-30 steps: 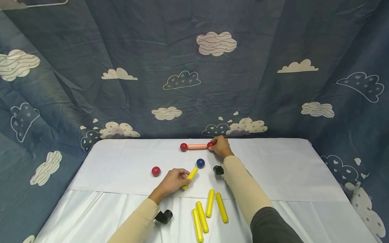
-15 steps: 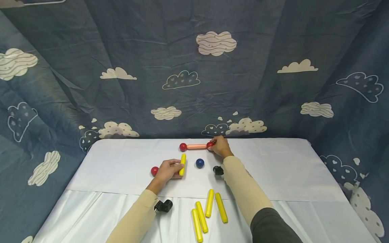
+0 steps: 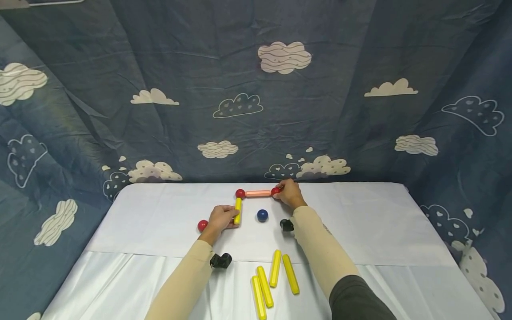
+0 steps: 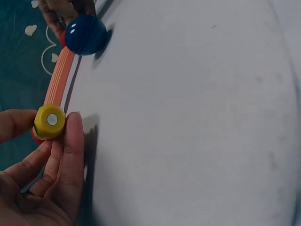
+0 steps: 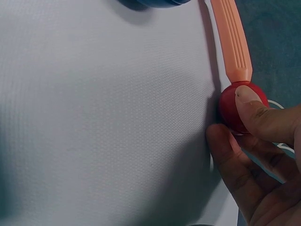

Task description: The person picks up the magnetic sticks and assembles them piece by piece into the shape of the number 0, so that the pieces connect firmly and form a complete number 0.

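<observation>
An orange rod (image 3: 258,194) (image 5: 232,40) joins a left red ball (image 3: 240,194) and a right red ball (image 3: 275,191) (image 5: 230,108) near the table's back edge. My right hand (image 3: 291,194) (image 5: 263,165) pinches the right ball between thumb and fingers. With thumb and fingertips my left hand (image 3: 221,219) (image 4: 51,174) holds a yellow rod (image 3: 238,211) (image 4: 49,121), whose far end is at the left red ball; whether they touch I cannot tell. In the left wrist view the rod is seen end-on, mostly hiding that ball.
A blue ball (image 3: 262,215) (image 4: 86,35) lies between the hands, in front of the orange rod. Another red ball (image 3: 202,226) is beside the left wrist. Several yellow rods (image 3: 275,268) lie nearer on the white cloth (image 3: 360,231). A patterned curtain (image 3: 320,115) hangs behind.
My left hand has carried the yellow rod left and away from me, turning it nearly straight, up to the left red ball. My right hand keeps its hold on the right ball.
</observation>
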Action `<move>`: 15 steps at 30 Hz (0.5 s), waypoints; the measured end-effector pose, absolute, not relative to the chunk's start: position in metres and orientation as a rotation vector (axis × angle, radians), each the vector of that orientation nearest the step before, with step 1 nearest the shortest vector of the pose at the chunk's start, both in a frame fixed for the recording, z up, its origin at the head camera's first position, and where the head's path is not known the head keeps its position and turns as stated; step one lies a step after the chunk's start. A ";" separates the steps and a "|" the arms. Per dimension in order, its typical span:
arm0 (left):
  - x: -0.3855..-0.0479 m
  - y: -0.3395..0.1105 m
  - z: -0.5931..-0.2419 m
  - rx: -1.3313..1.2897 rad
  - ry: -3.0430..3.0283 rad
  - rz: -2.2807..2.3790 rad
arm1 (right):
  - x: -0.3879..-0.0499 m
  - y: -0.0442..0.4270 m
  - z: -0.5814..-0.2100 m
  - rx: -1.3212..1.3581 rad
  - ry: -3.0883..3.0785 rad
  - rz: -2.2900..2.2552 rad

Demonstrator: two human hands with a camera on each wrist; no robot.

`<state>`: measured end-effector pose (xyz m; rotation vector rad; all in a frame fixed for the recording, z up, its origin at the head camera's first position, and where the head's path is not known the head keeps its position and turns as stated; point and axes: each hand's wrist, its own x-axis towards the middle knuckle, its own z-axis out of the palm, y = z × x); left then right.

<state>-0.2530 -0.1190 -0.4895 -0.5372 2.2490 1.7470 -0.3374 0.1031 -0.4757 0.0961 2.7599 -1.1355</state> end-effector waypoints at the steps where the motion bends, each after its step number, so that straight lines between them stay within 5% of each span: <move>1: -0.254 -0.120 -0.490 -0.543 2.254 1.739 | -0.337 0.102 -0.475 0.100 2.772 -1.128; 15: -0.263 -0.123 -0.493 -0.550 2.325 1.665 | -0.336 0.103 -0.478 0.094 2.775 -1.131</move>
